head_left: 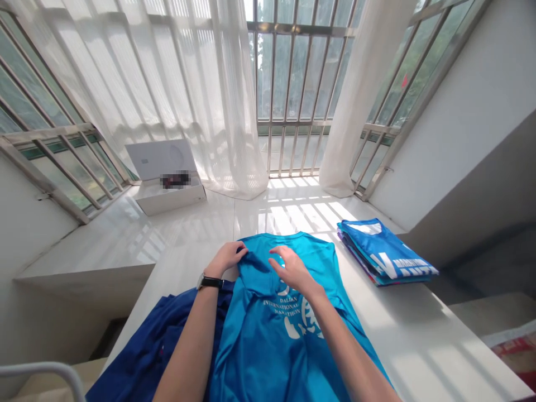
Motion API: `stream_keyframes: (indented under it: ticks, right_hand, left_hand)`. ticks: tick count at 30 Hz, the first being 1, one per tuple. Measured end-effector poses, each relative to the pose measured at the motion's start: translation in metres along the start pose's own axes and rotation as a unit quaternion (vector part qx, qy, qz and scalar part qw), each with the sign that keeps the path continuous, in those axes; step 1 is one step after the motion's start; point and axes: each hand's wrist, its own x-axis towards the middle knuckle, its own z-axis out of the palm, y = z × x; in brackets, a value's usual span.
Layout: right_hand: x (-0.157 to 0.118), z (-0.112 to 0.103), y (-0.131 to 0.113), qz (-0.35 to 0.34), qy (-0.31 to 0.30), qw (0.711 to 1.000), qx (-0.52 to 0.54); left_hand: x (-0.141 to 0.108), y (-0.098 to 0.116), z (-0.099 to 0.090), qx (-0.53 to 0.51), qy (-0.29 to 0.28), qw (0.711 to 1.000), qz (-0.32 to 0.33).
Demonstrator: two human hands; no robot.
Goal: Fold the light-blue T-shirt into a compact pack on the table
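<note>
Shirt: a turquoise marathon T-shirt (268,335) printed "Dalian International Marathon" is lying spread on the white desk (402,329).
Left grip: the left hand (226,258) is clenching the shirt's upper edge.
Right grip: the right hand (293,271) is resting released, fingers spread, on the shirt.
Around: a navy garment (159,346) is lying beneath the left forearm; a folded blue shirt stack (387,251) is sitting right; a white box (165,192) is standing farther off.

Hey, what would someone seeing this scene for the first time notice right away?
The bright blue Dalian International Marathon shirt stands out first, spread on the white counter in the foreground, with the left hand and right hand at its neckline. To the right lies a folded stack of blue shirts. Beyond, sheer white curtains hang at a barred window, and an open white box sits at far left.
</note>
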Motion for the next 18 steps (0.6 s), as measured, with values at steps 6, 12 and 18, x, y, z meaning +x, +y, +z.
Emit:
stream_keyframes:
  ticks: [6,12,18]
  right_hand:
    - [0.049,0.053,0.002,0.024,-0.087,0.996,0.027]
    - [0.053,0.035,0.02,0.068,-0.08,0.993,0.059]
    - [0.053,0.032,0.036,0.1,-0.007,0.981,0.164]
  left_hand:
    - [0.008,0.008,0.012,-0.013,0.029,0.999,0.015]
    - [0.008,0.01,0.005,0.018,0.063,0.998,-0.012]
    - [0.003,-0.004,-0.001,-0.009,0.036,0.999,-0.012]
